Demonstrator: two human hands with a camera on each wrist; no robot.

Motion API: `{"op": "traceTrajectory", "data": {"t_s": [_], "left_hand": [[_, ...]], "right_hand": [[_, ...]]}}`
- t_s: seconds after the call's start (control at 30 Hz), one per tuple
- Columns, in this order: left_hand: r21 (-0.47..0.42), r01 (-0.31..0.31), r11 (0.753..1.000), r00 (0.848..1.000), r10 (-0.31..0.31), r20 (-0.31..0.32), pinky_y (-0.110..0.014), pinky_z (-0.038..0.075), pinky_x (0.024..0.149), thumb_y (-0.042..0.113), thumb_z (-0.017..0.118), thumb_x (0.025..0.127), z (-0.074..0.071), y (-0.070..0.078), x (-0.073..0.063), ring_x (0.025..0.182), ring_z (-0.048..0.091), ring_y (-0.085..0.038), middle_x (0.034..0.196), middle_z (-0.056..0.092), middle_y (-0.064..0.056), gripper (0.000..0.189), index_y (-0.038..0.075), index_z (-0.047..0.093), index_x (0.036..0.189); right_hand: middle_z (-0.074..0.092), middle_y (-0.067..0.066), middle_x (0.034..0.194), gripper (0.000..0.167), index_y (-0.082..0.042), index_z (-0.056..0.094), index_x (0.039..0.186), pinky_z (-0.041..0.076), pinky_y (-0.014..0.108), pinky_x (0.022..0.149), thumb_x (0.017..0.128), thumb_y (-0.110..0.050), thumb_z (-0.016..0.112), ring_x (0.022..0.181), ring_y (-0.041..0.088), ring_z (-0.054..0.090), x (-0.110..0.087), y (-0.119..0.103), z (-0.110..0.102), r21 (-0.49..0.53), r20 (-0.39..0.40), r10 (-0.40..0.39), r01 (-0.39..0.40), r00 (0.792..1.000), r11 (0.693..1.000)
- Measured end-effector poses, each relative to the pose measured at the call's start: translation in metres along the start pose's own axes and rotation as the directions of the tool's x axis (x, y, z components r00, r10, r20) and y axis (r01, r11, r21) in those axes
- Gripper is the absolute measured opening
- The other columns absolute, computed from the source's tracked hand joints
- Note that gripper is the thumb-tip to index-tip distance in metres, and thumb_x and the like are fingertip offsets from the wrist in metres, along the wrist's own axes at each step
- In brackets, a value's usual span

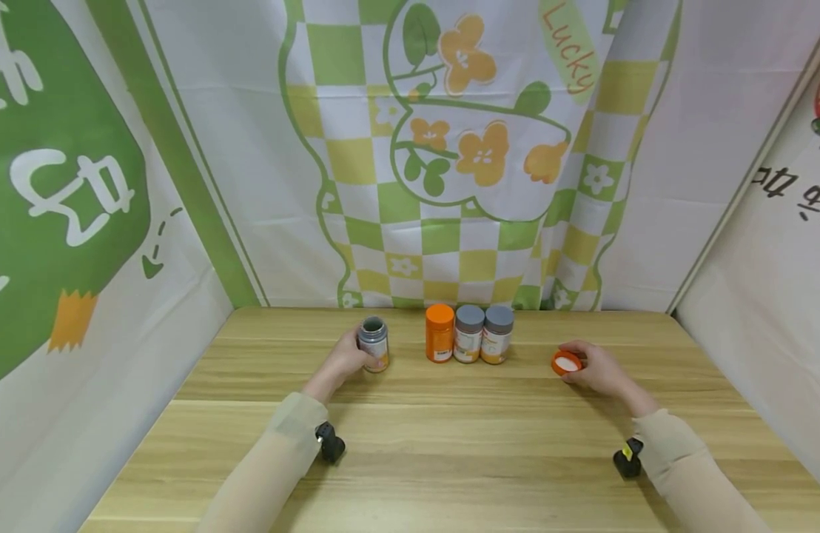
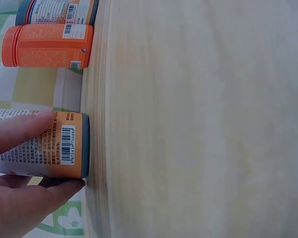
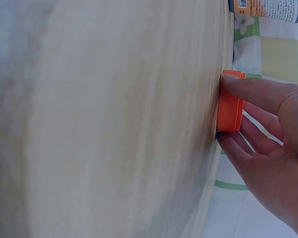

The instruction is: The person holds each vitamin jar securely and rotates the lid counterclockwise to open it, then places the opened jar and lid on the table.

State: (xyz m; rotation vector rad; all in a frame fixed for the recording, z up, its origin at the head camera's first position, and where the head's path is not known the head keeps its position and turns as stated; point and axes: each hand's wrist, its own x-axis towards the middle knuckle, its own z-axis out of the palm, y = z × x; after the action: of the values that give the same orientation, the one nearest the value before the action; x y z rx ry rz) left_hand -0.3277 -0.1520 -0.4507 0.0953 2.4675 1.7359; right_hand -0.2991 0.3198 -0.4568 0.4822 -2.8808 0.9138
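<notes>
An uncapped grey jar (image 1: 375,346) with a white and orange label stands upright on the table, its dark mouth facing up. My left hand (image 1: 346,356) grips it from the left, thumb across the label in the left wrist view. Far to the right, an orange lid (image 1: 567,363) lies with its white inner side up. My right hand (image 1: 598,369) holds this lid by its rim between thumb and fingers; the right wrist view shows the lid (image 3: 230,101) at the tabletop. Between the hands stand an orange jar (image 1: 439,334) and two grey-lidded jars (image 1: 468,337) (image 1: 497,339).
The three capped jars stand in a close row near the back edge of the wooden table (image 1: 463,444). Behind them hangs a checkered curtain (image 1: 463,252). Printed cloth walls (image 1: 203,296) rise at both sides. A black wrist camera (image 1: 330,443) sits on each sleeve.
</notes>
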Motion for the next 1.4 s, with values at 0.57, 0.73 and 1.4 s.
{"op": "traceTrajectory", "data": {"t_s": [0.57,0.73,1.4], "left_hand": [[0.006,-0.011,1.000,1.000,0.011,-0.001,-0.051,0.033,0.107,-0.011,0.073,0.065,-0.001,0.001,-0.004,0.124,0.046,-0.039,0.131,0.051,-0.023,0.079,-0.001,0.040,0.136],[-0.007,0.004,1.000,1.000,-0.004,0.009,-0.051,0.031,0.108,-0.009,0.072,0.067,-0.002,0.002,-0.006,0.126,0.044,-0.040,0.134,0.048,-0.024,0.081,-0.002,0.036,0.138],[-0.061,0.059,0.996,0.997,-0.062,-0.054,-0.053,0.036,0.104,0.005,0.072,0.077,-0.009,0.018,-0.035,0.125,0.044,-0.041,0.134,0.046,-0.027,0.075,-0.001,0.031,0.140]], "right_hand": [[0.060,0.027,0.119,0.058,0.007,0.055,0.123,0.045,0.052,0.090,0.072,-0.008,0.078,0.109,0.042,0.058,0.002,0.000,0.000,0.012,0.015,-0.007,0.006,1.000,1.000],[0.060,0.026,0.119,0.059,0.007,0.055,0.124,0.046,0.051,0.090,0.073,-0.010,0.079,0.108,0.041,0.058,0.002,0.000,0.000,0.017,0.013,-0.003,0.002,1.000,1.000],[0.054,0.033,0.125,0.046,0.011,0.051,0.125,0.047,0.053,0.090,0.088,-0.013,0.064,0.109,0.048,0.056,-0.018,-0.004,-0.009,0.121,-0.054,-0.007,0.014,0.999,0.993]]}}
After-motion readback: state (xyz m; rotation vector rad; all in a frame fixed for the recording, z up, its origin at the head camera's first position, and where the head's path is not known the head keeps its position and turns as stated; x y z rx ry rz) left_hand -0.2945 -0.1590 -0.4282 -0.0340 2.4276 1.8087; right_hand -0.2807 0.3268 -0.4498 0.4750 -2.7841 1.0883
